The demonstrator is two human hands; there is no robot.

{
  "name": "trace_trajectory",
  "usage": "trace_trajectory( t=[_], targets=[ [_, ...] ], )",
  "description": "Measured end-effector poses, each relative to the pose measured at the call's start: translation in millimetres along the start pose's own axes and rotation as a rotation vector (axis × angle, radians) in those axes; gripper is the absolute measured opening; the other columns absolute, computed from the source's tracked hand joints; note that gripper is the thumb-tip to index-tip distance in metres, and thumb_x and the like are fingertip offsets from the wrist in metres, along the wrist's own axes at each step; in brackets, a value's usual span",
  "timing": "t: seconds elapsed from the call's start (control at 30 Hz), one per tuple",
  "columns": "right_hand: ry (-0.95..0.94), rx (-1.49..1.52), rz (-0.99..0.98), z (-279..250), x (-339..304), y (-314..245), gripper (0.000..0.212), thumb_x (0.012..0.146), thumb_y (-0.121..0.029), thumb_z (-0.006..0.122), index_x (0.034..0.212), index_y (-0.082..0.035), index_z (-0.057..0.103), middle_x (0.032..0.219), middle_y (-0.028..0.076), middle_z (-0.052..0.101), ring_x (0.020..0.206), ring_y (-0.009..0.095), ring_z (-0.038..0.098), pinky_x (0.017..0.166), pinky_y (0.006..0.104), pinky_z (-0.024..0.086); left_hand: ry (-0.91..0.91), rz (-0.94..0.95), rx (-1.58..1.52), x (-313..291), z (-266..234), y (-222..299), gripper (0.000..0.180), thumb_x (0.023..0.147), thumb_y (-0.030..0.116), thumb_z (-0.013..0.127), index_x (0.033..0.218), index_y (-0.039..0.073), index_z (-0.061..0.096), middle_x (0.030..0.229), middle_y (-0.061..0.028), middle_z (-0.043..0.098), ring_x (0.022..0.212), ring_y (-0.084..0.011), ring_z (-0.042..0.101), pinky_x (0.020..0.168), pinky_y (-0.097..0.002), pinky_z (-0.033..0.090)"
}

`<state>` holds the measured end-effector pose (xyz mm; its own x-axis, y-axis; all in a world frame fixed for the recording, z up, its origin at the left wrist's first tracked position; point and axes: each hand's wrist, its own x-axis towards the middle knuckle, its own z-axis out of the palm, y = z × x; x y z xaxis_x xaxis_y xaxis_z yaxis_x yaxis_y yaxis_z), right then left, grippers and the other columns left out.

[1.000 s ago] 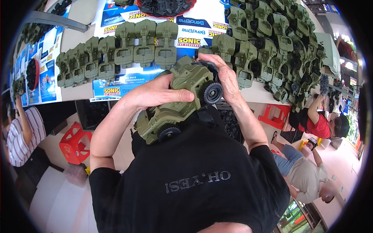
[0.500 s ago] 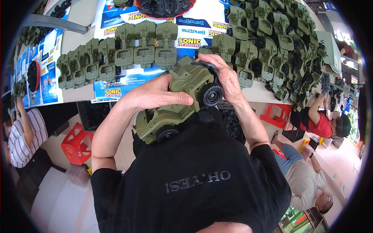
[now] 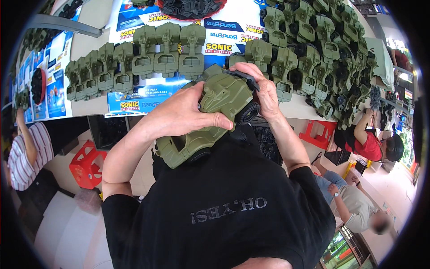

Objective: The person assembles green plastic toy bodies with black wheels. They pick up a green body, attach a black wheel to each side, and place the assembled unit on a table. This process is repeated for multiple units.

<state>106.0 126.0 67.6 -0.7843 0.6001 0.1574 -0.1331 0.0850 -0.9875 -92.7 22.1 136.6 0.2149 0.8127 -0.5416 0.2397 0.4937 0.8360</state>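
Observation:
An olive-green toy jeep (image 3: 228, 96) with black wheels is held in front of my chest, tilted, with its hood up toward the right. My left hand (image 3: 197, 114) wraps over its middle, the thumb lying along the side. At the front end, my right hand (image 3: 260, 89) grips the jeep by a dark grey bumper-like part (image 3: 245, 77), its fingers curled over the top. One front wheel (image 3: 247, 113) shows below that hand; the jeep's underside is hidden.
Across the table stands a row of green toy jeep bodies (image 3: 167, 49). More are piled at the right (image 3: 309, 58). A red bowl (image 3: 192, 11) of dark parts sits at the back. Red stools (image 3: 88, 165) and several people are around the table.
The jeep has rolled in my hands, so more of its hood and less of its wheels show. My left hand has shifted slightly right along with it.

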Motion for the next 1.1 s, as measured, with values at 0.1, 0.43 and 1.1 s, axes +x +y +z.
trace_trajectory(
  t=[0.1, 0.43, 1.1],
  targets=[
    [0.019, 0.029, 0.039, 2, 1, -1, 0.066, 0.094, -0.052, 0.030, 0.124, 0.003, 0.051, 0.120, 0.015, 0.054, 0.115, 0.025, 0.047, 0.100, 0.0357, 0.034, 0.000, -0.013, -0.023, 0, -1, 2, 0.090, 0.062, 0.056, 0.077, 0.116, -0.010, 0.047, 0.106, -0.0232, 0.059, 0.100, -0.0291, 0.059, 0.088, -0.0345, 0.046],
    [-0.043, -0.168, -0.047, -1, 3, -6, 0.064, 0.095, -0.051, 0.030, 0.125, 0.001, 0.051, 0.119, 0.015, 0.053, 0.112, 0.026, 0.050, 0.097, 0.0354, 0.038, -0.022, 0.013, -0.107, 2, -3, -5, 0.090, 0.062, 0.055, 0.079, 0.116, -0.010, 0.047, 0.104, -0.0206, 0.060, 0.100, -0.0269, 0.059, 0.088, -0.0339, 0.046],
    [-0.069, -0.133, 0.012, 2, -4, 3, 0.056, 0.098, -0.043, 0.030, 0.124, 0.002, 0.051, 0.122, 0.015, 0.055, 0.109, 0.026, 0.052, 0.095, 0.0365, 0.038, -0.009, 0.004, -0.137, 10, -1, -21, 0.085, 0.060, 0.043, 0.084, 0.118, -0.008, 0.047, 0.102, -0.0162, 0.061, 0.097, -0.0223, 0.058, 0.086, -0.0314, 0.045]
  ],
)
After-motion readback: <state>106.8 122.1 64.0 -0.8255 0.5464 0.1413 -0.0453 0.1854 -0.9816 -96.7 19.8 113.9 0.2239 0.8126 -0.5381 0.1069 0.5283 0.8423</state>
